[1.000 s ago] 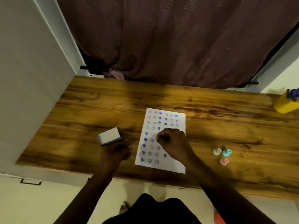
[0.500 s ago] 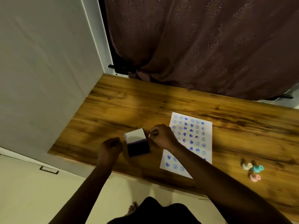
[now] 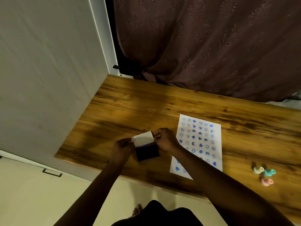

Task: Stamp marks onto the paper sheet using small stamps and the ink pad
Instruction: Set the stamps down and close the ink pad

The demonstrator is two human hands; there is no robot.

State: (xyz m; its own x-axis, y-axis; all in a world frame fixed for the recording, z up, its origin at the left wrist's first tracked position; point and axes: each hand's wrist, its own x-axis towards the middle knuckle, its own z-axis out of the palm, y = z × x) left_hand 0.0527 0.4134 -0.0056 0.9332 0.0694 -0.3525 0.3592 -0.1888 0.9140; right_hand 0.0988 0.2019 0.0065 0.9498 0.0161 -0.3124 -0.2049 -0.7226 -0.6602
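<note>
The ink pad [image 3: 147, 153] sits open near the table's front edge, its white lid [image 3: 144, 138] tilted up behind the dark pad. My left hand [image 3: 122, 147] grips the pad's left side. My right hand [image 3: 164, 139] is closed at the lid's right edge, pinching a small stamp of which only a pale tip shows. The white paper sheet [image 3: 217, 160] lies just right of that hand, covered with several rows of blue marks. My right forearm crosses its lower left corner.
Three small stamps lie right of the sheet: cream [image 3: 258, 170], teal [image 3: 269, 172], pink [image 3: 267, 182]. The wooden table [image 3: 146, 108] ends at a white panel [image 3: 48, 70] on the left. A brown curtain [image 3: 211, 46] hangs behind it.
My right hand left the paper and moved left to the ink pad. My left hand stayed at the pad, whose dark face now shows. The view swung left.
</note>
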